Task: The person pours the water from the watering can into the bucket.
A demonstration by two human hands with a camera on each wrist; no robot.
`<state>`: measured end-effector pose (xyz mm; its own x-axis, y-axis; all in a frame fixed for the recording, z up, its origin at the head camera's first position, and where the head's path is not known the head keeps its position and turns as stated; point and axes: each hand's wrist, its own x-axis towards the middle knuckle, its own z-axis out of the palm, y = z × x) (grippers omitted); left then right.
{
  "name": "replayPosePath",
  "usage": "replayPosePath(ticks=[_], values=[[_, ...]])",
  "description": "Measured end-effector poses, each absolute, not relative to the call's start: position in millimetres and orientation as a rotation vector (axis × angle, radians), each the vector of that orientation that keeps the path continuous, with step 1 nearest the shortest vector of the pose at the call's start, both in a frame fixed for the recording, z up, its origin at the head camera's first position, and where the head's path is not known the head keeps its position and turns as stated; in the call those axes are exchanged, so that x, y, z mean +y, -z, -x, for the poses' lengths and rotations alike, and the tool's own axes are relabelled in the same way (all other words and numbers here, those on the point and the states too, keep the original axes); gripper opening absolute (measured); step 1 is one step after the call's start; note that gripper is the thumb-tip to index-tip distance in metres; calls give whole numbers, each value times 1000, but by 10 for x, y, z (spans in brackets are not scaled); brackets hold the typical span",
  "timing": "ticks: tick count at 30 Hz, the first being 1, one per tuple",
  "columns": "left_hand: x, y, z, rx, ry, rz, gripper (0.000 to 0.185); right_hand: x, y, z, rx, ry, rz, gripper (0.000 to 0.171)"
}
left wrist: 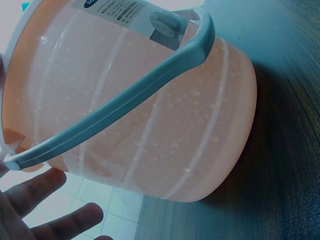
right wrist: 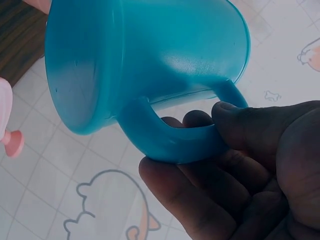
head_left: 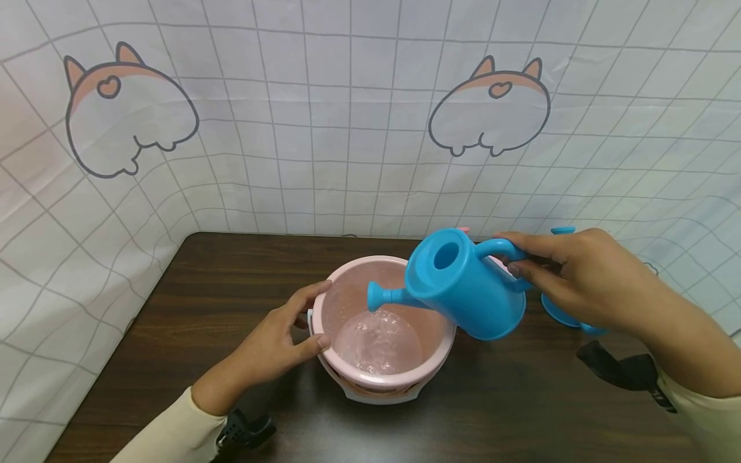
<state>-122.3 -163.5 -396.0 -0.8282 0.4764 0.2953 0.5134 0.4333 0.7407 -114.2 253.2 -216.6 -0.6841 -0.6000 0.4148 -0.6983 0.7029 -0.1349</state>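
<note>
A pale pink bucket stands on the table with rippling water inside. My left hand touches its left rim with the thumb and index finger. In the left wrist view, other fingers spread loosely beside the bucket's wall, under its lowered handle. My right hand grips the handle of a blue watering can, thumb on one side and fingers on the other. The can tilts left, its spout over the bucket's opening. The right wrist view shows the can's base and handle.
Another blue object stands behind my right hand, partly hidden. A pink object with a round knob shows at the left edge of the right wrist view. A white gridded sheet hangs behind the dark wooden table.
</note>
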Motion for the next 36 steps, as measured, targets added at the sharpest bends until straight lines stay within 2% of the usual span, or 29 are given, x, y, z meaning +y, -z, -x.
replayPosePath(ticks=[36], values=[[-1635, 3958, 1214, -2608, 1378, 929, 74, 2534, 2164, 1134, -2598, -417, -995, 48]])
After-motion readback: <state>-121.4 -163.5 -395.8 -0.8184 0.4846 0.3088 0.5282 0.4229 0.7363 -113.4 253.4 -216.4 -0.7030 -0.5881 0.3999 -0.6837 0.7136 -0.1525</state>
